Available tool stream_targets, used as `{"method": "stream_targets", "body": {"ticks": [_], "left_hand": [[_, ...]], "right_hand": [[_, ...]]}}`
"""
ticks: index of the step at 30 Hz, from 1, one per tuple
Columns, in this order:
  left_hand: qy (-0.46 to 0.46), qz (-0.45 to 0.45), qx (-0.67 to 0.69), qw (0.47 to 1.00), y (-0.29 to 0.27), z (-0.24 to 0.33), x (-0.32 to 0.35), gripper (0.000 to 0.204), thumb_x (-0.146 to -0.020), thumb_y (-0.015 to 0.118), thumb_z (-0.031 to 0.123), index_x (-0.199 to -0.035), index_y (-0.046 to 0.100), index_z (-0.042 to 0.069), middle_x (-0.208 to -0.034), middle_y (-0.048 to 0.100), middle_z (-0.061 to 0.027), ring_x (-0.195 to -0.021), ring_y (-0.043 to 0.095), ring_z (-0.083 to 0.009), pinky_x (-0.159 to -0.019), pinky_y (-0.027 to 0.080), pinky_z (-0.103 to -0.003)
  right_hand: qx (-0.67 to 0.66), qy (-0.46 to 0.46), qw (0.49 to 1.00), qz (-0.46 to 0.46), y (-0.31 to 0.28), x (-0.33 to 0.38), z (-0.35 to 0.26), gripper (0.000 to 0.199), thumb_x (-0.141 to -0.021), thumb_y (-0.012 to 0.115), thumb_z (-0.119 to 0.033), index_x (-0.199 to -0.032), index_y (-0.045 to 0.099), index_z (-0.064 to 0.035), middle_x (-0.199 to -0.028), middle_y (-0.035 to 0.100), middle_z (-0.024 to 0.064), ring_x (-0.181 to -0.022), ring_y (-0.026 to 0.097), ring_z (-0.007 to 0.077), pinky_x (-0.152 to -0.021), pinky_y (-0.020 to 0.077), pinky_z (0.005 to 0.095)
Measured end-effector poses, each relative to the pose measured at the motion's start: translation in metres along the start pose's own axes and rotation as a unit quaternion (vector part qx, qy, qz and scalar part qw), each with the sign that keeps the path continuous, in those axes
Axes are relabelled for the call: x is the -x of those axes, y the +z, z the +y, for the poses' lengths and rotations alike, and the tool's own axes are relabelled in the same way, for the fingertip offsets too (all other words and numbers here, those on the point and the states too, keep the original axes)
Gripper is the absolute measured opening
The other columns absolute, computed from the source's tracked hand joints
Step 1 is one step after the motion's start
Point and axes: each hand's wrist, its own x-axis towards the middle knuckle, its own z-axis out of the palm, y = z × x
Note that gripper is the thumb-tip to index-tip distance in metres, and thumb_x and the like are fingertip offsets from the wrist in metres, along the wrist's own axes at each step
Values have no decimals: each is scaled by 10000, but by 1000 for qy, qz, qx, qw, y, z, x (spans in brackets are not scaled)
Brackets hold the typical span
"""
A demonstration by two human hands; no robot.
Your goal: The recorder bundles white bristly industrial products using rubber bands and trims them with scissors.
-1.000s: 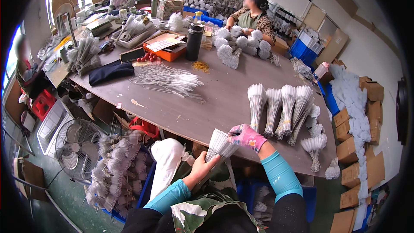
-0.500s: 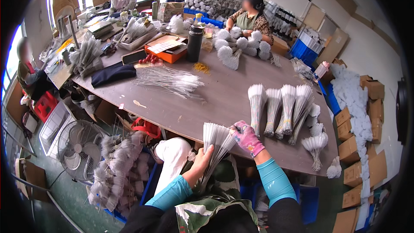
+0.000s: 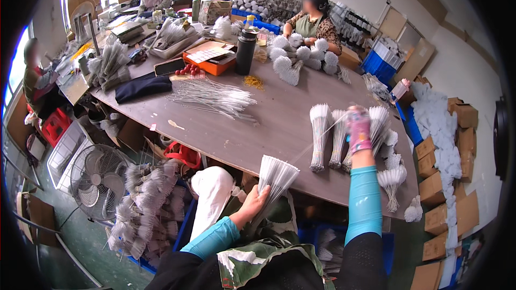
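Observation:
My left hand [image 3: 252, 204], bare, is wrapped round a bundle of thin white stems [image 3: 277, 176]. The bundle fans out at its upper end, above my lap at the table edge. My right hand [image 3: 359, 131], in a pink patterned glove, is stretched out over the table in front of the standing bundles. Motion smears its fingers. A thin pale strand [image 3: 317, 142] runs between it and the held bundle; whether the fingers grip it is unclear. Beside my right hand stand several tied white bundles [image 3: 319, 134], partly covered by the hand and forearm.
Loose white stems [image 3: 215, 99] lie mid-table, near a dark cloth [image 3: 142, 89], an orange box [image 3: 212, 64] and a black bottle [image 3: 245, 52]. A co-worker [image 3: 314, 24] sits across, behind rounded bundles. A fan [image 3: 97, 180] and a crate of white bundles [image 3: 150, 209] stand at left.
My right hand has moved from the held bundle's tips away to the right and up, over the standing bundles. My left hand still holds its bundle, slightly shifted to the right.

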Motion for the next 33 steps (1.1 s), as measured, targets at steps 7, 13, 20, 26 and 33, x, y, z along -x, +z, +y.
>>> {"method": "stream_targets", "body": {"ticks": [7, 13, 20, 26, 33], "left_hand": [[58, -3, 41, 997, -17, 12, 9, 770, -630, 824, 335, -1193, 453, -37, -1078, 587, -121, -1037, 547, -207, -937, 408, -319], [22, -33, 98, 994, -34, 11, 0, 669, -622, 812, 223, -1160, 503, -25, -1054, 615, -96, -982, 576, -168, -898, 437, -317], [19, 15, 175, 984, -56, 16, -1, 622, -643, 795, 148, -1171, 505, -11, -1071, 604, -74, -991, 552, -141, -908, 421, -297], [5, 1, 183, 983, -62, 13, -4, 750, -623, 825, 152, -1249, 446, -14, -1147, 565, -77, -1068, 513, -152, -958, 387, -305], [-13, -6, 182, 983, -65, 12, -1, 719, -627, 824, 150, -1228, 461, -6, -1140, 574, -77, -1056, 527, -151, -950, 397, -311]], "right_hand": [[-63, 61, 992, 95, -23, 1, -17, 144, -868, 558, -222, -766, 524, -126, -623, 520, -9, -443, 459, 78, -318, 272, 211], [-120, 215, 969, 14, 29, 19, 39, 141, -881, 511, -218, -826, 519, -88, -689, 533, 24, -519, 482, 92, -363, 299, 208], [-83, 329, 927, -158, 133, -14, 85, 171, -909, 460, -192, -901, 561, -54, -743, 588, 44, -509, 476, 76, -374, 298, 200], [-113, 326, 932, -108, 226, -18, 120, 143, -910, 463, -143, -912, 563, -41, -773, 611, 71, -514, 488, 71, -361, 294, 188], [36, 298, 933, -198, 244, 1, 110, 76, -877, 558, -116, -919, 588, -61, -714, 603, 46, -472, 461, 49, -343, 276, 193]]}}
